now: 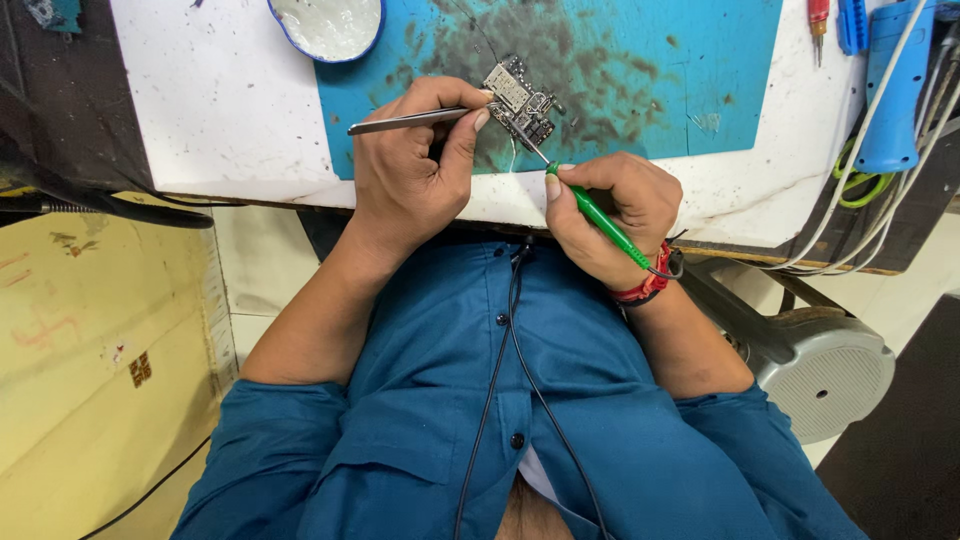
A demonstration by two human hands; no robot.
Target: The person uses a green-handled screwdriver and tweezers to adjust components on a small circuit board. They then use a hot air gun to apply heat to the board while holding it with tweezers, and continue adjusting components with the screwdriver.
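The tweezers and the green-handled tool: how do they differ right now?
The tweezers are bare grey metal and lie nearly level in the left hand; the green-handled tool slants steeply in the right hand and has a cord at its rear. Both tips meet at the small circuit board on the blue mat.

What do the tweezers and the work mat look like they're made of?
Tweezers in the left hand: likely bare steel, thin with a grey metallic sheen. Mat: probably rubber or silicone, matte blue, smudged with dark stains around the circuit board.
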